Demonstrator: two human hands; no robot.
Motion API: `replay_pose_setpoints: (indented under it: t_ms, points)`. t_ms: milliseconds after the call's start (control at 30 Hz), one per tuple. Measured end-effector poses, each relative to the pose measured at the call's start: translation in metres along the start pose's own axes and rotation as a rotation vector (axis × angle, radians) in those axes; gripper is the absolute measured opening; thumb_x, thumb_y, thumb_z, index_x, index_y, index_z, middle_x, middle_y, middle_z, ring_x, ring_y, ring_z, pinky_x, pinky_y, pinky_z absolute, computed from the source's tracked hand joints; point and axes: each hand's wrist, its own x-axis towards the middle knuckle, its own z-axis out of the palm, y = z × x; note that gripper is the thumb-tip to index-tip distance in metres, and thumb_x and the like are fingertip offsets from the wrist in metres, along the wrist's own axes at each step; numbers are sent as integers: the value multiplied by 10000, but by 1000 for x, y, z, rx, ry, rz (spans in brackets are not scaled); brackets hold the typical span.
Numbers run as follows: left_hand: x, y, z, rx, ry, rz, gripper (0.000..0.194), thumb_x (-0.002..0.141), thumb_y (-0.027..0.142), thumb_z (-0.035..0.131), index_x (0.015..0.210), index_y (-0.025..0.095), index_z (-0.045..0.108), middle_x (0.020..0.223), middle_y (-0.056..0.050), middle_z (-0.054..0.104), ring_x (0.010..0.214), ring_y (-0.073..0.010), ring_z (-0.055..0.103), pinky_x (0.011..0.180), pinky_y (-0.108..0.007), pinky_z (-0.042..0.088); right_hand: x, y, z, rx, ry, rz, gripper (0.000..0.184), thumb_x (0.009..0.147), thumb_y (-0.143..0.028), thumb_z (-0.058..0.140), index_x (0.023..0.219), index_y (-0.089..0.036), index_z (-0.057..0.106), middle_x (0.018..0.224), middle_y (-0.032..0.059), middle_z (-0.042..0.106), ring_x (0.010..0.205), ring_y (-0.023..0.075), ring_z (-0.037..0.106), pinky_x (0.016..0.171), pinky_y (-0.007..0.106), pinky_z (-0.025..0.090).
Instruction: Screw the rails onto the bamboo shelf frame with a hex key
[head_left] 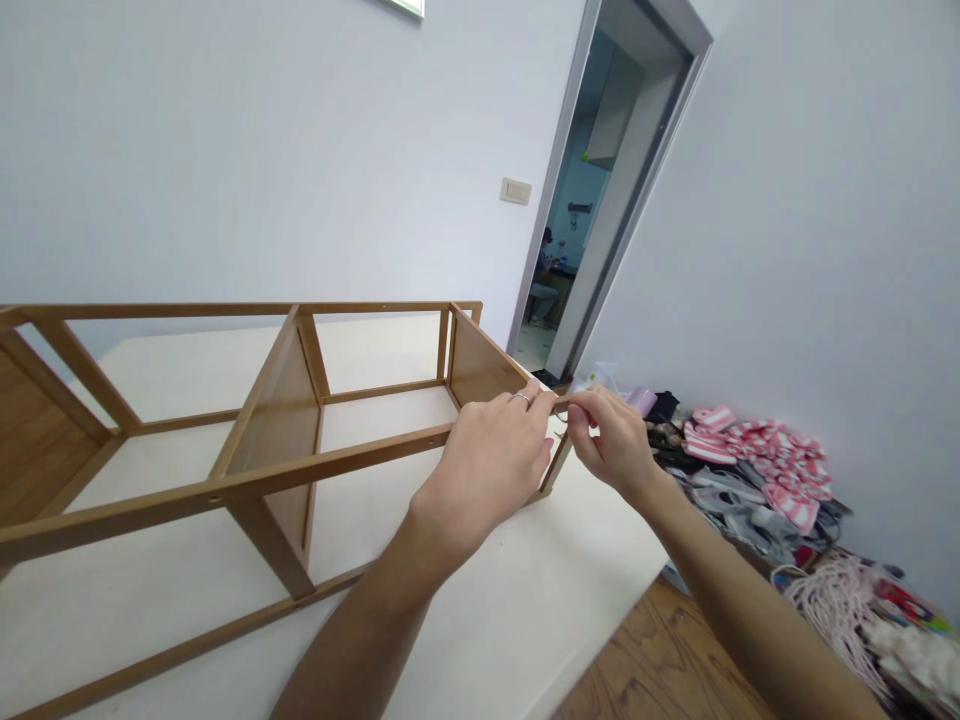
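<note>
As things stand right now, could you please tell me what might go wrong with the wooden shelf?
The shelf lies on the table with one end near the edge, so a hard push might slide it outward. The left hand and right hand are close together at that end, so a sudden slip could knock one into the other.

A white table [525, 590] is stretching across the lower left and centre of the frame, carrying a brown wooden rack [289, 405] that is lying lengthwise.
</note>
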Motion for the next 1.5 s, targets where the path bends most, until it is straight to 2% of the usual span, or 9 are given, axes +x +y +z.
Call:
replay_pose_setpoints:
  t_ms: [333,567,700,800,900,1000,1100,1333,1500]
  points:
    - [-1,2,-2,-4,-25,-4,278,1055,236,478,1323,195,541,1472,-81,631,1177,-246,698,825,-374,581,-8,-9,10,40,71,95,144,997,-113,505,1020,-229,587,777,-7,659,590,134,537,580,275,426]
    - [-1,1,-2,-1,-30,1,277,1062,241,459,1325,190,530,1481,-108,617,1166,-246,701,822,-368,581,-2,-2,0,-50,30,40,136,978,-134,537,959,-222,639,731,-7,581,577,130,508,550,267,416]
    - [0,1,-3,6,-44,-8,294,1058,233,472,1342,177,526,1438,-110,647,1134,-253,719,814,-371,590,6,5,-9,-109,27,12,115,975,-177,579,907,-217,663,900,51,617,673,136,554,599,268,462]
    - [0,1,-3,12,-36,-8,303,1050,224,492,1346,170,526,1425,-109,654,1138,-260,720,820,-375,592,13,12,-17,-146,-3,-66,124,989,-194,592,890,-218,663,955,59,652,706,137,581,640,273,490]
    - [0,1,-4,10,-32,-2,291,1062,235,471,1340,170,528,1423,-112,654,1148,-260,717,806,-374,591,19,19,-31,-207,-78,-254,63,986,-259,663,1014,-203,674,977,76,703,791,171,638,708,302,518]
    - [-1,1,-4,10,-36,7,279,1076,253,446,1327,171,536,1398,-110,670,1132,-259,721,778,-374,585,22,23,-45,-257,-190,-402,317,956,-356,739,1208,-186,649,1067,102,747,946,219,692,781,342,525]
    - [-2,1,-3,15,-22,1,283,1069,248,464,1335,175,528,1358,-99,692,1100,-259,728,760,-384,580,24,26,-53,-296,-216,-449,377,960,-339,741,1300,-230,620,1118,74,769,1001,209,706,772,339,509]
    - [-1,0,1,12,-1,9,259,1060,231,465,1306,186,531,1305,-71,718,1102,-252,725,757,-380,576,35,37,-46,-288,-139,-638,208,964,-275,737,1154,-226,670,1034,36,787,984,165,702,770,315,496]
    - [-1,1,0,31,-3,-17,275,1048,227,496,1320,194,526,1313,-72,717,1096,-252,730,758,-378,576,29,47,-36,-225,-122,-566,125,970,-352,728,1026,-254,676,911,3,761,874,153,675,695,315,431]
